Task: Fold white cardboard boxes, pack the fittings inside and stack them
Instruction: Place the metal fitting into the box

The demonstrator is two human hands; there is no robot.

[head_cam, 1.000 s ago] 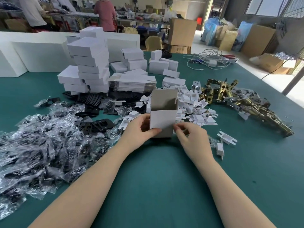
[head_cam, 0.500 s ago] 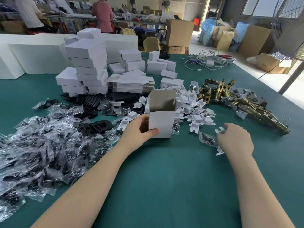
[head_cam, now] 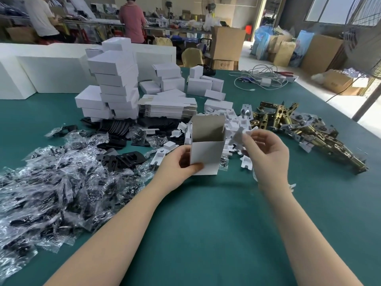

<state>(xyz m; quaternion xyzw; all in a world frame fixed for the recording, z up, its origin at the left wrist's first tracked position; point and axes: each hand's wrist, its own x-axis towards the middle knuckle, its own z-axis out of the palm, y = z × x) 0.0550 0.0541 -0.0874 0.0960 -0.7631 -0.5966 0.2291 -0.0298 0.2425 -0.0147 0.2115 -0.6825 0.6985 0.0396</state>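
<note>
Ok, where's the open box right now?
Head view, centre: the open box stands upright on the green table, held by the left hand, just before the white inserts.

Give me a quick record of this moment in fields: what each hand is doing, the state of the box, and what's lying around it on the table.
left hand: grips the open white box by its lower left side
right hand: pinches a white cardboard insert, raised just right of the box
box state: upright on the green table, top open, brown inside, nothing visible in it
left of box: bagged black parts
right of box: brass fittings
behind box: flat box blanks, stack of folded boxes
</note>
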